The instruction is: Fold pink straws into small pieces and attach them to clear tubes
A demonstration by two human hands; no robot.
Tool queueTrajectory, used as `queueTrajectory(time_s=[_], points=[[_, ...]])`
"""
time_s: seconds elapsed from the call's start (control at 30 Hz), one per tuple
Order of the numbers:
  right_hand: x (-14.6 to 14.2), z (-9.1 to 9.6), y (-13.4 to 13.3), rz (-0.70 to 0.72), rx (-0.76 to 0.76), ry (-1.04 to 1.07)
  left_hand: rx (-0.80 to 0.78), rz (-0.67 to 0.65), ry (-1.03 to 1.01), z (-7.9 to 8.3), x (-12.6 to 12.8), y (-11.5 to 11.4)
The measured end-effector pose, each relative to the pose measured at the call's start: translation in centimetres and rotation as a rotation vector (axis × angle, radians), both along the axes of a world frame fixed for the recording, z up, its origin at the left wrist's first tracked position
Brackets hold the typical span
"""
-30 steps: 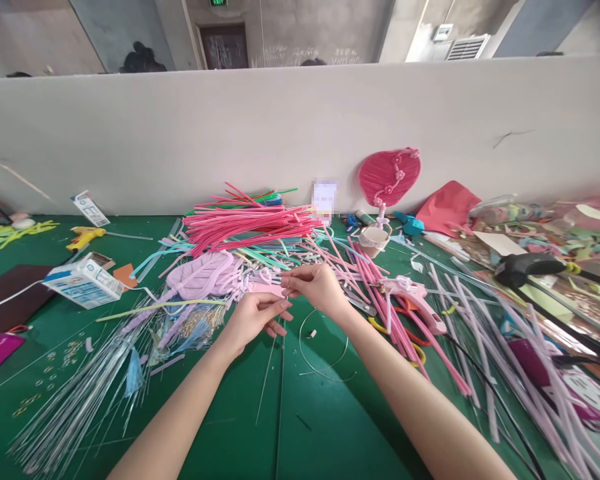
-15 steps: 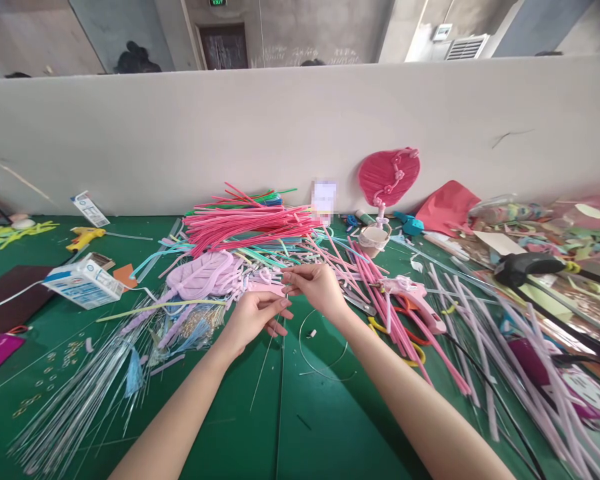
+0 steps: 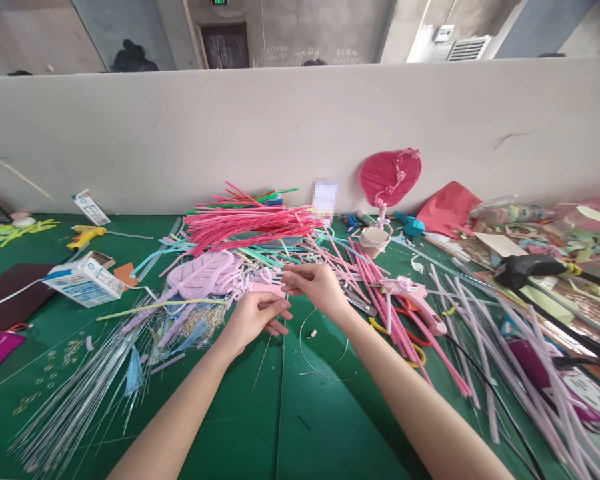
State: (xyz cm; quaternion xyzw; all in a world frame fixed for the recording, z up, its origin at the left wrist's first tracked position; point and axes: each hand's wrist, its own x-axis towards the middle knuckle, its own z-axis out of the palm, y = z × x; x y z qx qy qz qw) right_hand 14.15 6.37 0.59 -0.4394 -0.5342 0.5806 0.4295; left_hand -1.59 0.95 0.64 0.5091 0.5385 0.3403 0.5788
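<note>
Both hands meet over the middle of the green table point(image 3: 330, 427). My left hand point(image 3: 253, 320) is closed, fingers pinched on a thin wire point(image 3: 263, 357) that slants down toward me. My right hand point(image 3: 316, 287) is closed too, its fingertips pinching the top of the same wire next to a small pink piece point(image 3: 266, 288). A loop of wire point(image 3: 325, 347) lies on the table just below my right wrist. A lilac leaf made of pipe cleaners point(image 3: 203, 275) lies left of my hands.
A heap of pink and coloured pipe cleaners point(image 3: 245, 227) lies behind the hands. A pink glue gun point(image 3: 410, 297) and long pink stems are to the right, a black glue gun point(image 3: 527, 267) farther right. Thin wires point(image 3: 75, 393), a small carton point(image 3: 83, 281) and a yellow glue gun point(image 3: 85, 235) sit left. A grey partition point(image 3: 280, 133) backs the table.
Almost nothing has moved; the free lower end of the thin wire has swung slightly between frames while both hands keep their pinch.
</note>
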Motion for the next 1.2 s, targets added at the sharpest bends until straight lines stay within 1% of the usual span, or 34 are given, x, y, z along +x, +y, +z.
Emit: queueTrajectory(time_s=[0.13,0.3,0.47,0.67,0.83,1.0,1.2], points=[[-0.1,-0.08,-0.06,0.028,-0.014,-0.008,-0.012,-0.006,0.01,-0.06,0.02,0.01],[-0.01,-0.08,0.03,-0.019,-0.009,0.002,-0.026,-0.024,0.002,-0.1,0.08,-0.03],[0.0,-0.01,-0.13,0.021,-0.062,0.007,-0.002,-0.004,0.003,-0.03,0.01,0.04],[0.12,-0.06,0.01,-0.033,-0.05,0.024,-0.018,-0.02,0.008,-0.03,-0.01,0.05],[-0.08,0.0,-0.22,-0.005,-0.061,0.019,0.012,-0.012,-0.008,-0.22,-0.06,0.06],[-0.11,0.24,-0.29,-0.027,-0.039,0.027,-0.005,-0.012,-0.005,-0.09,-0.02,0.14],[-0.1,0.53,-0.57,0.014,-0.075,0.023,0.016,-0.005,0.001,0.0,0.02,0.1]])
